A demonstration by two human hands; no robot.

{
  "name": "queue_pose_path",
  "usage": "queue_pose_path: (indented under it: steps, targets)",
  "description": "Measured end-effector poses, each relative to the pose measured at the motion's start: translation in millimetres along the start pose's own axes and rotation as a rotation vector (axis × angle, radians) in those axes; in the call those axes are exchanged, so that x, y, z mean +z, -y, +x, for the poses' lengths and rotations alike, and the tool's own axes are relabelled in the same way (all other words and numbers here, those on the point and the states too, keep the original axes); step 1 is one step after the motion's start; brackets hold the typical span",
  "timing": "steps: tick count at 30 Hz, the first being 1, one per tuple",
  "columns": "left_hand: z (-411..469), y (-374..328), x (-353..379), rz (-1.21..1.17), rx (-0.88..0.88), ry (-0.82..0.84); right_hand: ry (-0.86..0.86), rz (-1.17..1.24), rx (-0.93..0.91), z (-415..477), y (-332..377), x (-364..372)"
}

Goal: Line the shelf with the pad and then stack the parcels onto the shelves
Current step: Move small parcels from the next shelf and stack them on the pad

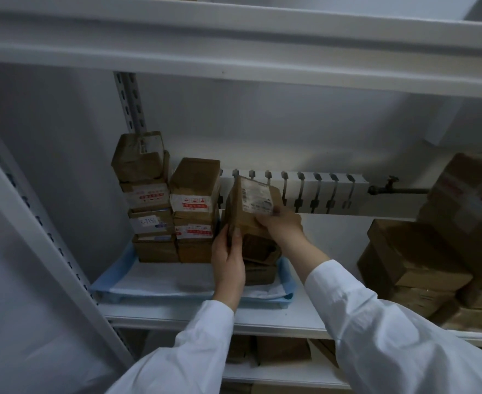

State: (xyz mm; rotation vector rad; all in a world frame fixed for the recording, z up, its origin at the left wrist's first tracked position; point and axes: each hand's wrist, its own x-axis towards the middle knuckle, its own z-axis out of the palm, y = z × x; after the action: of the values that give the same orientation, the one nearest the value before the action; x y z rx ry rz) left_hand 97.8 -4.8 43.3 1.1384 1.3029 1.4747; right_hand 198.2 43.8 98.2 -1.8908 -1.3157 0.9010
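A blue and white pad [154,282] lies on the white shelf [276,317]. Two stacks of brown parcels stand at its back: a taller left stack [146,200] and a right stack [195,211]. Both my hands hold a brown parcel with a white label [252,206], tilted, just right of those stacks and above a short pile of parcels [261,263]. My left hand [228,263] grips its lower left edge. My right hand [281,226] holds its right side, thumb on the label.
More brown boxes [413,260] are piled at the right end of the shelf. A white radiator with a pipe [319,191] runs along the back wall. A shelf board [234,52] hangs close overhead, and parcels [282,348] sit on the shelf below.
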Motion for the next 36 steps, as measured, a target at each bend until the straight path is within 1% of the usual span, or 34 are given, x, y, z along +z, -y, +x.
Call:
queue_pose_path:
  steps: [3,6,8,11,13,15,17,19,21,24,27,29,31,32,34,36]
  targets:
    - [0.5,5.7,-4.1,-0.031,-0.049,0.019,0.013,0.109,-0.036,-7.9,-0.8,3.9]
    - [-1.6,8.3,-5.9,-0.069,-0.119,0.046,0.037,0.154,-0.088,-12.9,-1.1,3.9]
    - [-2.2,9.0,-6.0,-0.091,-0.151,0.055,0.043,0.184,-0.092,-13.8,-4.4,3.5]
    - [-0.6,7.5,-3.6,-0.075,-0.17,0.058,0.057,0.301,-0.063,-14.1,-10.5,1.8]
    - [0.6,7.9,-1.8,-0.064,-0.174,0.043,0.067,0.432,0.04,-12.6,-15.2,-0.6]
    - [2.4,10.1,-1.1,-0.068,-0.195,0.019,0.129,0.573,0.223,-14.4,-17.6,-2.1]
    - [3.3,12.8,-1.8,-0.083,-0.222,0.009,0.205,0.655,0.378,-11.7,-24.6,-0.2]
    - [4.0,14.9,-2.9,-0.111,-0.238,0.007,0.249,0.681,0.436,-8.4,-30.9,4.5]
    - [5.4,19.2,-3.9,-0.115,-0.235,-0.024,0.266,0.684,0.447,-6.3,-31.8,6.1]
    - [8.5,27.1,-5.6,-0.067,-0.21,-0.116,0.306,0.639,0.445,-6.8,-29.3,5.9]
    - [10.5,31.4,-5.5,-0.02,-0.255,-0.172,0.317,0.622,0.45,-6.3,-30.7,7.7]
    - [10.5,31.0,-3.4,0.038,-0.275,-0.233,0.321,0.562,0.438,-7.9,-32.7,8.1]
    - [8.4,26.0,-0.7,0.093,-0.241,-0.306,0.303,0.494,0.424,-6.7,-36.1,7.3]
    - [6.5,22.3,1.3,0.129,-0.19,-0.331,0.289,0.48,0.408,-5.4,-37.6,6.3]
    - [1.5,12.8,6.0,0.238,-0.03,-0.344,0.252,0.482,0.367,-4.5,-36.6,1.5]
    - [-2.3,3.2,11.2,0.368,0.192,-0.314,0.181,0.473,0.316,-4.5,-33.6,-5.1]
